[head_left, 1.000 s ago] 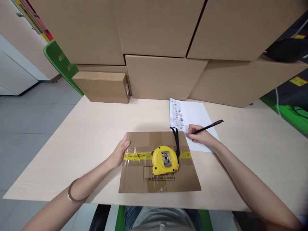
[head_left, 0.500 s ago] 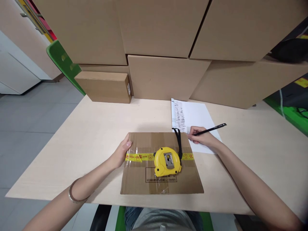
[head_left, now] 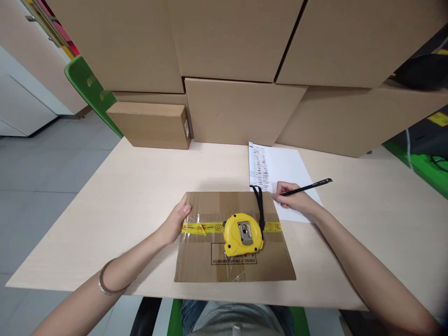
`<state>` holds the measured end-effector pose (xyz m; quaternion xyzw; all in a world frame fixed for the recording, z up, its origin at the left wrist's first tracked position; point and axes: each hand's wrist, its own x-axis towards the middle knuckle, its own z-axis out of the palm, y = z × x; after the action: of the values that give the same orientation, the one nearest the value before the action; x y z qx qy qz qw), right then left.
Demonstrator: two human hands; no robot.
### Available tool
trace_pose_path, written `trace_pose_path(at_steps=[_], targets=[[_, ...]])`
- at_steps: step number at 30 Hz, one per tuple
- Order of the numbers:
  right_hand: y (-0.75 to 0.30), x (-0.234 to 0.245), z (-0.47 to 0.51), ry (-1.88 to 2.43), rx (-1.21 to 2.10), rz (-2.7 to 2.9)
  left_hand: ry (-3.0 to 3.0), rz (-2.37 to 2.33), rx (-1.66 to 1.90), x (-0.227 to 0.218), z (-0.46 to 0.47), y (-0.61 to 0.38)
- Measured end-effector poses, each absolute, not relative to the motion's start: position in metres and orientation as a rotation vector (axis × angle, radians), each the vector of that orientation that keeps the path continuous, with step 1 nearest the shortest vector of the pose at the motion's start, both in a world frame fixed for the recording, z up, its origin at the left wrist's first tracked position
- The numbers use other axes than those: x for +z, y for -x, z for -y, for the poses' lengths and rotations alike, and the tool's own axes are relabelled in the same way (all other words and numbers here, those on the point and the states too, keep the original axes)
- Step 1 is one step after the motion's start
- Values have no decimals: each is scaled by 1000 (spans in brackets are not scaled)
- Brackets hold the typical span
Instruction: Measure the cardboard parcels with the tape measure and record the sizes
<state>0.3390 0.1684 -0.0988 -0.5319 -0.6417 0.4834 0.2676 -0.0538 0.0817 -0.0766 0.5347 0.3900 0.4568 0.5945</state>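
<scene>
From the head view, the left hand (head_left: 174,225) rests with fingers loosely apart on the left edge of a flat cardboard box (head_left: 203,252) lying on the table (head_left: 140,186) with a yellow tape measure (head_left: 242,234) on top, while the right hand (head_left: 293,199), fingers clamped on a black pen (head_left: 308,187), rests on a white paper sheet (head_left: 280,168) just beside the box

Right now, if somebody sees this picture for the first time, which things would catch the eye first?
The bright yellow tape measure stands out most, lying on the flat taped cardboard box at the near middle of the table. Next, the right hand holds a black pen over a white printed sheet, while the left hand rests on the box's left edge. Big cardboard boxes stand stacked behind.
</scene>
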Motion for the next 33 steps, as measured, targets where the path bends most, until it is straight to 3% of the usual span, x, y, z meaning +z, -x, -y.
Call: trace_pose_path(at_steps=[33], targets=[[-338, -96, -168, 1451, 1306, 1696, -1209, -916, 1050, -77, -79, 55]])
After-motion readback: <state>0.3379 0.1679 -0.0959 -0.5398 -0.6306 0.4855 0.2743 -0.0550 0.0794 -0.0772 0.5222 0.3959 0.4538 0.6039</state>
